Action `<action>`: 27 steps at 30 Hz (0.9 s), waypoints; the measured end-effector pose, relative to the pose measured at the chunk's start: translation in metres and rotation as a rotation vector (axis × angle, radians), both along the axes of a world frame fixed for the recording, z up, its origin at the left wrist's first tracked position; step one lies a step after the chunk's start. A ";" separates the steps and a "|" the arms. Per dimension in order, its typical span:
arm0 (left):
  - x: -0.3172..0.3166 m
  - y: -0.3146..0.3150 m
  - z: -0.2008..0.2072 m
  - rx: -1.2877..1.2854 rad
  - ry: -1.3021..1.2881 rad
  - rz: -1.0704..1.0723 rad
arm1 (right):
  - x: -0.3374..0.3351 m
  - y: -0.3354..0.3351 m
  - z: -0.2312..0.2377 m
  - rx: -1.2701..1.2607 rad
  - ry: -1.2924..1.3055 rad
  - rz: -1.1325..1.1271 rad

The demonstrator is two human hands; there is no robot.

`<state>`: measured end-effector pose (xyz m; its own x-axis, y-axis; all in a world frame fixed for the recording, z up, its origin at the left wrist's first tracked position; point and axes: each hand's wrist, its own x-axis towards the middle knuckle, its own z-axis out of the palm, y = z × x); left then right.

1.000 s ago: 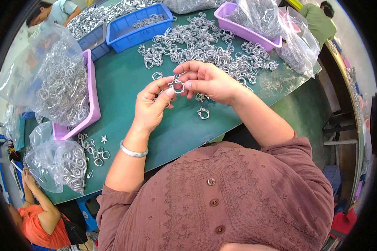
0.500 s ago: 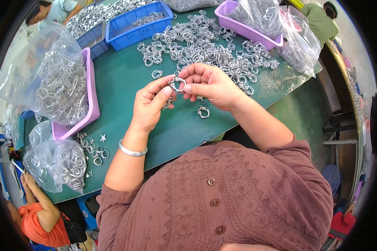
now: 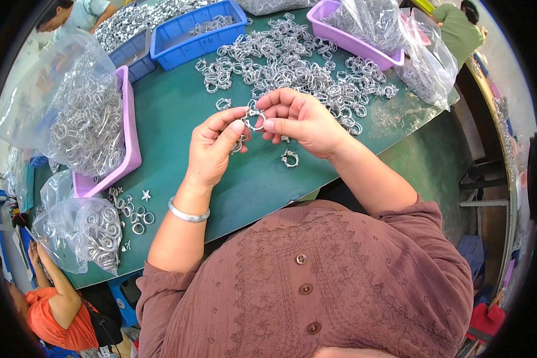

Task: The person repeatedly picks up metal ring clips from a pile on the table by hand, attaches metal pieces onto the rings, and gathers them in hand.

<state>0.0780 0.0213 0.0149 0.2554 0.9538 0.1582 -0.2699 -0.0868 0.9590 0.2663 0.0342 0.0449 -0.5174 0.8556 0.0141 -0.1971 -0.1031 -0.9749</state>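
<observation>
Between my two hands, above the green table, is a silvery metal ring (image 3: 256, 121) with a small raised ornament. The thumb and fingers of my left hand (image 3: 212, 146) pinch its left side. On its right side, my right hand (image 3: 298, 121) grips it between thumb and forefinger. More silvery rings (image 3: 238, 144) are tucked under the curled fingers of my left hand. One loose ring (image 3: 289, 159) lies on the table below my right hand, and another ring (image 3: 223, 104) lies just beyond my left fingertips.
A wide heap of rings (image 3: 280, 59) spreads beyond my hands. Blue bins (image 3: 188, 45) stand behind it. Lilac trays (image 3: 131, 128) with bagged metal parts flank the green table (image 3: 173, 119). A bag of scroll-shaped pieces (image 3: 101, 230) sits at left. Other people are around the table.
The ring between my hands has turned slightly, its ornament now nearer the top. Both hands keep almost the same place and hold.
</observation>
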 end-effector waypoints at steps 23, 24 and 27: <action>0.002 0.000 -0.001 -0.066 -0.013 0.012 | 0.000 -0.003 0.000 -0.026 -0.018 -0.018; 0.002 0.000 -0.001 -0.065 -0.013 0.012 | 0.000 -0.002 0.000 -0.026 -0.018 -0.018; 0.001 0.000 -0.002 -0.063 -0.013 0.007 | 0.000 -0.002 0.000 -0.024 -0.008 -0.024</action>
<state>0.0791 0.0218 0.0130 0.2474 0.9636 0.1013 -0.2821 -0.0284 0.9590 0.2658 0.0320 0.0452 -0.4966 0.8679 -0.0106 -0.1919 -0.1217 -0.9738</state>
